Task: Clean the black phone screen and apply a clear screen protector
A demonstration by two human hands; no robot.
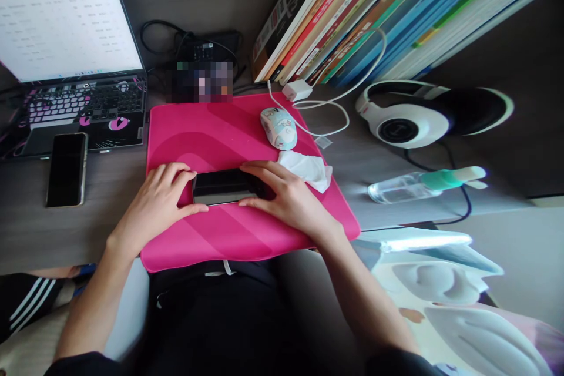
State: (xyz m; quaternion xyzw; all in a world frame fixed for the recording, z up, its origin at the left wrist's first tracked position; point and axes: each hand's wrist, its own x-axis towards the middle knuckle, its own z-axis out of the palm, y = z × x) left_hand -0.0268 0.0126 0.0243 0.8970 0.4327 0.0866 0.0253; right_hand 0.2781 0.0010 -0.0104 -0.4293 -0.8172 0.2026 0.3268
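A dark phone [220,185] lies sideways on the pink desk mat [198,129], its black screen facing up. My left hand [161,202] grips its left end, thumb at the near edge and fingers at the far edge. Around the right end is my right hand [282,192], its thumb along the near edge and its fingers over the far corner. Just beyond my right hand, a crumpled white tissue [308,169] rests on the mat. A patterned mouse [279,128] sits farther back.
An open laptop [83,108] stands at the left, with another phone [67,170] before it. Books [326,17] line the back. To the right are white headphones [409,117], a spray bottle [409,187] and a charger [296,90] with cable.
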